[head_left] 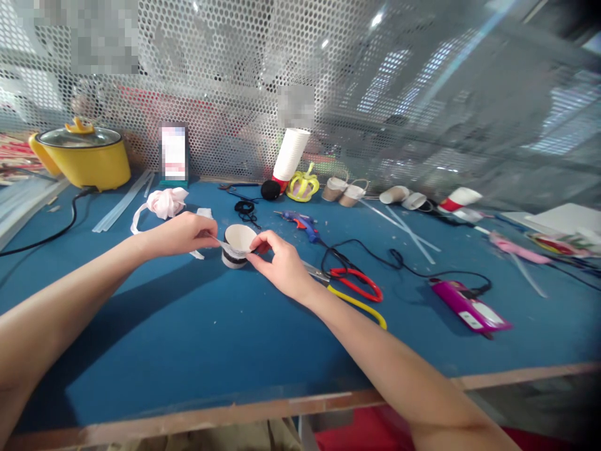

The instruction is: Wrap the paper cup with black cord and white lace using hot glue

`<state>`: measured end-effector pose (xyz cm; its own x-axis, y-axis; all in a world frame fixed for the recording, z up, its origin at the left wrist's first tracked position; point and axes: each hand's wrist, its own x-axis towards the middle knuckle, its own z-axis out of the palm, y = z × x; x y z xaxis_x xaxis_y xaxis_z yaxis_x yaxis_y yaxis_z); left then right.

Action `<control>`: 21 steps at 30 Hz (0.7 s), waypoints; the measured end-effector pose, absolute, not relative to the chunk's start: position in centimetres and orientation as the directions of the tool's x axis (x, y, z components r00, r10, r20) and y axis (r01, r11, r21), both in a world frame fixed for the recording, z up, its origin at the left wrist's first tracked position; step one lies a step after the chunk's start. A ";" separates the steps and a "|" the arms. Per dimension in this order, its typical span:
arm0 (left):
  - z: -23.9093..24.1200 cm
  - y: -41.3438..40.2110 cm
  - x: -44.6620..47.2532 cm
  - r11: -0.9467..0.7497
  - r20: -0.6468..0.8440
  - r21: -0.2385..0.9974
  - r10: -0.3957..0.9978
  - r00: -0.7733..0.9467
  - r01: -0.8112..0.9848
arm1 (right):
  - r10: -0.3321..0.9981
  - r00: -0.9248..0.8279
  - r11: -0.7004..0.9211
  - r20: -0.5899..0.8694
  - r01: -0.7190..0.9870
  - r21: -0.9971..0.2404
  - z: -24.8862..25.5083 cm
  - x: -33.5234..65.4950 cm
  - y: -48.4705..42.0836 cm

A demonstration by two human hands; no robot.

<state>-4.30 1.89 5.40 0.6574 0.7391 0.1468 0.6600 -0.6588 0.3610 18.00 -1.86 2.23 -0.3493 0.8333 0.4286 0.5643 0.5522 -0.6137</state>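
Observation:
A small paper cup with a black band round its side stands upright on the blue table. My right hand pinches the cup's right side near the rim, with a whitish strip running across the cup's front. The strip's other end is between the closed fingertips of my left hand, just left of the cup. Whether the strip is ribbon or paper I cannot make out. Close behind lies a loose bundle of black cord. Scissors with red and yellow handles lie partly behind my right hand.
A blue glue gun trails its cable to a purple power strip at right. A pale pink ribbon bundle, yellow electric pot and phone stand left. Stacked cups and small brown baskets line the mesh wall.

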 end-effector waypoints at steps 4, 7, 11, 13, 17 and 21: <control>5.1 2.0 -4.3 -0.647 0.161 0.400 0.747 0.645 0.649 | 0.842 -0.353 0.539 0.408 0.546 -0.642 2.6 18.0 -1.9; 5.3 2.0 -4.3 -0.620 0.158 0.490 0.755 0.637 0.613 | 0.848 -0.391 0.521 0.358 0.491 -0.699 3.3 18.3 -2.2; 6.2 1.4 -4.4 -0.560 0.110 0.651 0.738 0.666 0.512 | 0.845 -0.469 0.459 0.256 0.391 -0.797 4.6 18.9 -2.8; 6.8 1.0 -4.4 -0.534 0.094 0.701 0.726 0.682 0.472 | 0.836 -0.508 0.425 0.209 0.357 -0.832 5.1 19.2 -3.1; 7.4 0.4 -4.2 -0.503 0.086 0.758 0.709 0.700 0.415 | 0.825 -0.546 0.359 0.148 0.303 -0.883 5.5 19.6 -3.5; 7.3 0.3 -4.1 -0.462 0.055 0.791 0.706 0.706 0.400 | 0.816 -0.565 0.297 0.124 0.225 -0.928 5.5 19.8 -3.6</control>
